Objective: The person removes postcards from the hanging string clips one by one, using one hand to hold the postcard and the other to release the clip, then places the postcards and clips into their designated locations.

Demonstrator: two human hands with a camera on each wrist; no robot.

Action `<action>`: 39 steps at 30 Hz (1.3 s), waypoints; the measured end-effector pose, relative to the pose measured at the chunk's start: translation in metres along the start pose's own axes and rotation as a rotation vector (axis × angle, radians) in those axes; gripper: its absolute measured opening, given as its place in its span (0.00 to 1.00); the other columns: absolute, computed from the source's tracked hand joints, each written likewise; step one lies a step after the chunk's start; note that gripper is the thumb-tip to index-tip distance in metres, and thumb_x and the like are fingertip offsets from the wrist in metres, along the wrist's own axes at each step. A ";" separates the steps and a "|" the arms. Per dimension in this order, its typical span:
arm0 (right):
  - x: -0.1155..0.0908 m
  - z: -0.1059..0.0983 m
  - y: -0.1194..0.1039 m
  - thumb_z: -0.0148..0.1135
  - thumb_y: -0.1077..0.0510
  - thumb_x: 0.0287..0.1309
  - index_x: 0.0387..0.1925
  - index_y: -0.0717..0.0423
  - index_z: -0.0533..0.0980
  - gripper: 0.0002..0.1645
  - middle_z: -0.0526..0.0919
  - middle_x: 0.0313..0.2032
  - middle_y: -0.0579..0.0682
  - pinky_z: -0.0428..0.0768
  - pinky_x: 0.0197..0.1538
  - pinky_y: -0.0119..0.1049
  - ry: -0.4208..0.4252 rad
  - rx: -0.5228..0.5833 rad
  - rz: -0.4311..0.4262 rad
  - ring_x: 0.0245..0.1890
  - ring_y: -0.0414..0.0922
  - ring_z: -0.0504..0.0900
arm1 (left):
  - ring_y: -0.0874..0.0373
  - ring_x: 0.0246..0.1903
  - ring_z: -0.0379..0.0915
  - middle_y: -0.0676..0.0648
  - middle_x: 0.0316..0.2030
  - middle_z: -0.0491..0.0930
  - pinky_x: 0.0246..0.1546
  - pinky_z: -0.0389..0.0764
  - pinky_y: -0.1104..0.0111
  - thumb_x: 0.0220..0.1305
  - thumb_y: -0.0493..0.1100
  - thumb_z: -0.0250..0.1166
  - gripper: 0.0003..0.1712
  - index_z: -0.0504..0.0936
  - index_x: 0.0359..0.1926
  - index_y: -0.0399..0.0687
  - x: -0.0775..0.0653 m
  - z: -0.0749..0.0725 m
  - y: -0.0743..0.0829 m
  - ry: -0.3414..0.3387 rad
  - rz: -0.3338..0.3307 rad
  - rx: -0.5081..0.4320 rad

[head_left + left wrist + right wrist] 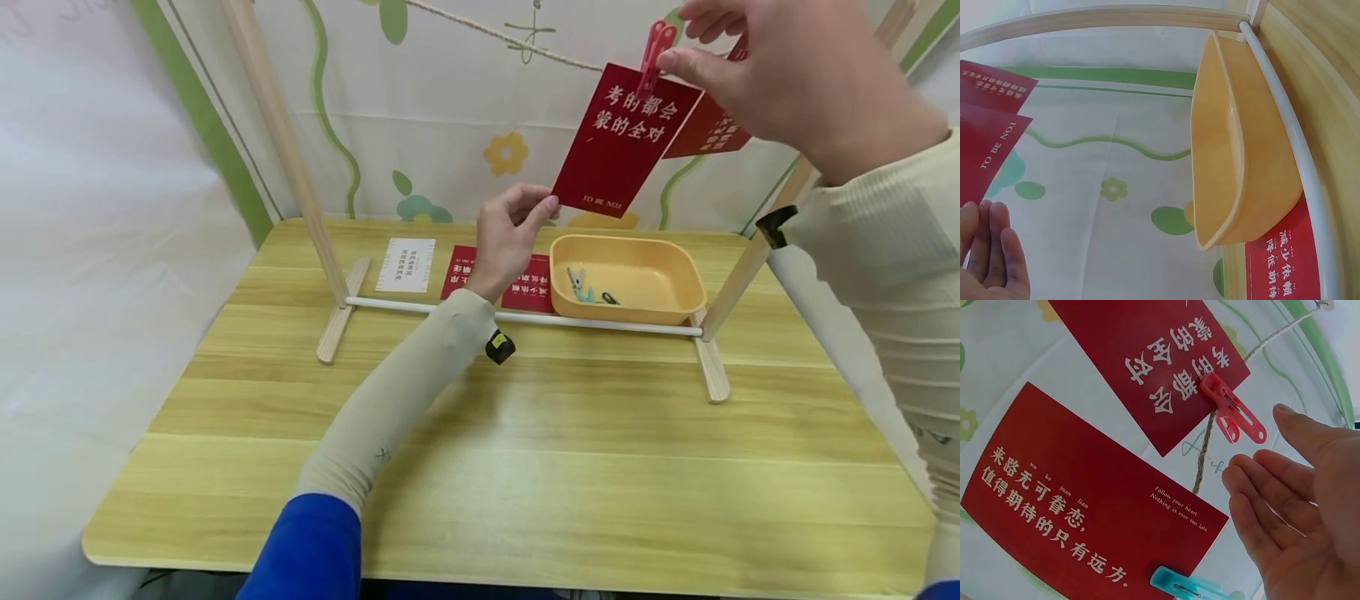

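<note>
Left grip (pixel 504 240) pinches the lower corner of a red card (pixel 622 154), which hangs from a rope (pixel 487 32) under a red clothespin (pixel 657 52). Right grip (pixel 806 87) sits just beside that clothespin, thumb and fingers apart. A second red card (pixel 1085 500) hangs next along the rope from a blue clothespin (pixel 1186 585). Below, a yellow basin (pixel 637 310) with small clips (pixel 578 283) stands on the counter (pixel 570 467).
</note>
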State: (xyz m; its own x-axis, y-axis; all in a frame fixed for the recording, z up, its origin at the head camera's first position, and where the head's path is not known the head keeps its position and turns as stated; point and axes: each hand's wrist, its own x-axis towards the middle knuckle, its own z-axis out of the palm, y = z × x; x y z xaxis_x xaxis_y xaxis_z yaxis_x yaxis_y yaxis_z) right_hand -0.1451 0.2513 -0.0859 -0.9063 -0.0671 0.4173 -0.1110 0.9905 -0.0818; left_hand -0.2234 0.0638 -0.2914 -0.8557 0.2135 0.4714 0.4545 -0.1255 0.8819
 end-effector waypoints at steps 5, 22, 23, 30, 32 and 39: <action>0.011 -0.002 0.002 0.52 0.40 0.65 0.68 0.47 0.66 0.33 0.69 0.68 0.56 0.74 0.58 0.65 -0.056 -0.030 -0.013 0.57 0.62 0.69 | 0.62 0.38 0.81 0.46 0.39 0.85 0.46 0.82 0.75 0.65 0.43 0.63 0.10 0.83 0.45 0.45 0.000 0.001 0.002 0.001 -0.005 0.007; 0.030 0.000 0.001 0.46 0.44 0.70 0.72 0.47 0.59 0.33 0.65 0.69 0.62 0.74 0.55 0.68 -0.232 -0.027 0.025 0.57 0.66 0.68 | 0.56 0.39 0.82 0.42 0.39 0.85 0.45 0.83 0.72 0.65 0.40 0.63 0.10 0.82 0.44 0.39 -0.005 0.006 0.016 0.007 -0.045 0.027; 0.030 0.001 0.001 0.45 0.44 0.70 0.72 0.46 0.59 0.32 0.65 0.69 0.62 0.73 0.56 0.68 -0.229 -0.021 0.025 0.57 0.66 0.68 | 0.54 0.40 0.82 0.41 0.40 0.85 0.45 0.83 0.72 0.65 0.39 0.62 0.11 0.82 0.44 0.38 -0.007 0.006 0.020 0.005 -0.047 0.030; 0.033 0.000 0.000 0.46 0.44 0.70 0.67 0.49 0.66 0.29 0.68 0.68 0.60 0.71 0.60 0.66 -0.182 0.007 0.001 0.57 0.64 0.69 | 0.48 0.43 0.81 0.38 0.41 0.84 0.47 0.82 0.71 0.66 0.38 0.61 0.11 0.81 0.46 0.35 -0.011 0.007 0.031 -0.009 -0.048 0.030; 0.034 -0.001 0.001 0.47 0.43 0.69 0.66 0.50 0.68 0.29 0.69 0.67 0.58 0.71 0.62 0.64 -0.171 0.021 0.010 0.57 0.63 0.69 | 0.47 0.43 0.81 0.38 0.42 0.84 0.48 0.83 0.69 0.66 0.38 0.61 0.12 0.81 0.46 0.35 -0.010 0.007 0.031 -0.010 -0.043 0.023; 0.036 0.000 0.003 0.53 0.38 0.63 0.62 0.47 0.72 0.31 0.74 0.64 0.55 0.72 0.66 0.57 -0.123 0.079 0.071 0.49 0.47 0.70 | 0.45 0.43 0.81 0.36 0.41 0.84 0.49 0.83 0.63 0.66 0.37 0.60 0.11 0.80 0.46 0.33 -0.011 0.007 0.031 -0.011 -0.025 0.006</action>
State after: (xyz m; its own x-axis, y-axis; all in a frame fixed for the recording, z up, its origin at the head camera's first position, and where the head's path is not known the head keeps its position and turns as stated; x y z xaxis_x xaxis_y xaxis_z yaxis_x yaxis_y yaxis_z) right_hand -0.1778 0.2523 -0.0714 -0.9557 -0.0162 0.2939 -0.0720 0.9811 -0.1799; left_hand -0.1985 0.0647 -0.2693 -0.8640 0.2271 0.4493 0.4344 -0.1145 0.8934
